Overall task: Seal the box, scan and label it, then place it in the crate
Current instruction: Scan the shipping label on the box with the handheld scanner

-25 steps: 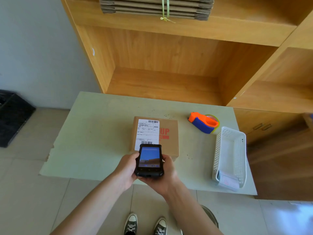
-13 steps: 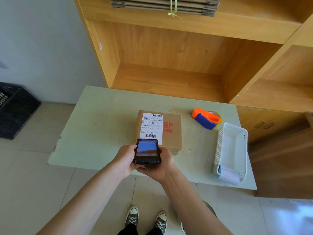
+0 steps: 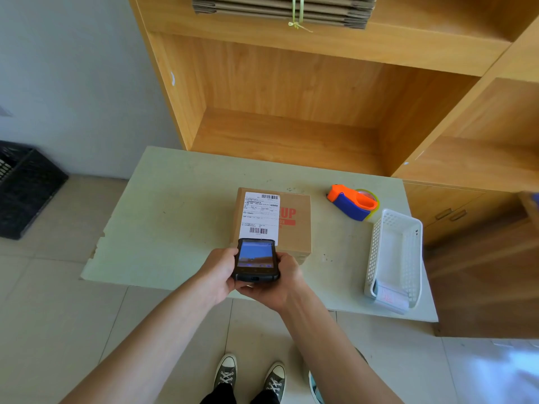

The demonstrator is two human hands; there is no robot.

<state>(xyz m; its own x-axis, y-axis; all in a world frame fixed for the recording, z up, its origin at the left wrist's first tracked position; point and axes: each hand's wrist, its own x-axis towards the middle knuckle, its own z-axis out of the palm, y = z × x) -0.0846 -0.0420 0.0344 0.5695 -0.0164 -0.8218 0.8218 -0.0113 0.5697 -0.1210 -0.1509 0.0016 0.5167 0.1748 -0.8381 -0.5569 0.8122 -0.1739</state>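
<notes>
A person stands at a low table, seen from above. Nearest are two grey canvas shoes (image 3: pixel 250 377) with white laces on a pale tiled floor (image 3: pixel 58 330). Two bare forearms reach forward from the bottom of the view and meet over the near edge of the table.

The left hand (image 3: pixel 217 272) and the right hand (image 3: pixel 272 282) together grip a black handheld scanner (image 3: pixel 256 259), fingers curled around its two sides, the right hand also cupping it from below. Its screen is lit and faces up. The scanner's far end overlaps the near edge of a brown cardboard box (image 3: pixel 291 225).

The box lies flat and closed on the pale green table (image 3: pixel 175 214), near the middle. A white shipping label (image 3: pixel 261 217) with barcodes covers the left part of its top; red printed letters show to the label's right.

To the right of the box, well apart, a white plastic basket (image 3: pixel 393 258) sits by the table's right edge, with a printed paper slip (image 3: pixel 389 297) at its near end. Beyond the basket lies an orange and blue tape dispenser (image 3: pixel 351 204).

On the floor at the far left, away from the table, is a black plastic crate (image 3: pixel 26 193). Behind the table rises a wooden shelf unit (image 3: pixel 291 97), and on its upper shelf rests a tied bundle of flattened cardboard (image 3: pixel 280 7).
</notes>
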